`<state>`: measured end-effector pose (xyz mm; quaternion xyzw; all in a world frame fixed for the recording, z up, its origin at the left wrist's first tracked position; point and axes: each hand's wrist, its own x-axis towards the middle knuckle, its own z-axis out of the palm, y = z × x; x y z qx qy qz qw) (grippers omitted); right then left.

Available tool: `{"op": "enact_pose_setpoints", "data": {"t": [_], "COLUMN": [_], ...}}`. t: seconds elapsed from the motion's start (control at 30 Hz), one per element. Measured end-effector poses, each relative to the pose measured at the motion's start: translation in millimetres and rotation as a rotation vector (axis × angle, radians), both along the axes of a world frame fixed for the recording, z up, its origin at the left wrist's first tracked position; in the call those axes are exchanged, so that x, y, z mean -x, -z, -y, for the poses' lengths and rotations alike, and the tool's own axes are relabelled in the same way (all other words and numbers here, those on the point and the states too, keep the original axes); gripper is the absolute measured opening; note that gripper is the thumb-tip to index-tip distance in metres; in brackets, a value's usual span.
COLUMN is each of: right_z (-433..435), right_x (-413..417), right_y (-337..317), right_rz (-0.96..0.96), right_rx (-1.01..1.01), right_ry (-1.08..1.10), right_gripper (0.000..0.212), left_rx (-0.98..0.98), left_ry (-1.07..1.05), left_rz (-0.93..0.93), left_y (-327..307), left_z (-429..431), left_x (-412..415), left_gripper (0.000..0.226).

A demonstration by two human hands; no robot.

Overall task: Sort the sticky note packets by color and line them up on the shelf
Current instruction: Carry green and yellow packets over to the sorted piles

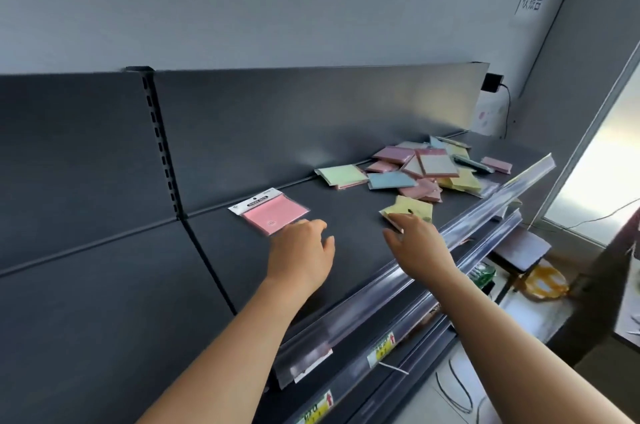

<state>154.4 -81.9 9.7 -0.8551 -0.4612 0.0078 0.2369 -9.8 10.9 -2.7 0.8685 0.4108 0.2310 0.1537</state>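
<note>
L hand (301, 250) hung loosely open by pink packet (272, 212); R hand (417, 236), thumb splayed, covered yellow packet (414, 207), grip unclear.

On the shelf (346, 250), a lone packet (270, 212) lies left; a heap of packets (426, 167) lies right (toward the back panel (311, 118)), with a separate packet (412, 208) before it, near the front edge.

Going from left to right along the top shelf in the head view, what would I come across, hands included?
Lone pink packet → left hand → green packet → right hand → far-right pink packet. The yellow packet and the mixed pile overlap the right hand sideways, so I left them out.
</note>
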Motion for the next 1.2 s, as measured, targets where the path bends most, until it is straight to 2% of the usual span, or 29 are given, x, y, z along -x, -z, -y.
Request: {"op": "enact_pose_setpoints", "data": {"t": [0.3,0.47,0.57,0.67,0.77,0.83,0.97,1.1,1.2], "right_z": [-19,-36,-44,-49,-54,-57,-63,-72,-80], "right_x": [-105,-148,-164,-173,-175,-174,-168,-155,-140], "right_y": [15,16,17,17,17,18,17,14,13], "right_rz": [-0.126,-0.181,-0.193,-0.291,-0.341,-0.359,-0.547,-0.619,-0.627], "right_rx": [0.056,0.168,0.167,0.159,0.168,0.137,0.019,-0.022,-0.051], "right_ry": [0.057,-0.007,-0.080,-0.183,-0.281,-0.351,-0.451,-0.559,-0.627], "right_gripper": [0.060,0.061,0.066,0.069,0.070,0.066,0.045,0.038,0.036], "left_rx": [0.164,0.275,0.334,0.357,0.391,0.409,0.385,0.387,0.363], "left_ry": [0.033,-0.036,-0.081,-0.150,-0.206,-0.233,-0.281,-0.317,-0.375], "left_rz": [-0.057,-0.036,0.017,0.070,0.200,0.284,0.331,0.356,0.402], "left_y": [8,7,10,15,19,21,26,26,20], "left_z": [-7,-9,-11,-13,-14,-14,-14,-13,-11], "left_x": [-94,-144,-168,-179,-179,-177,-166,-151,-132], "left_gripper": [0.045,0.050,0.058,0.063,0.068,0.068,0.068,0.066,0.055]}}
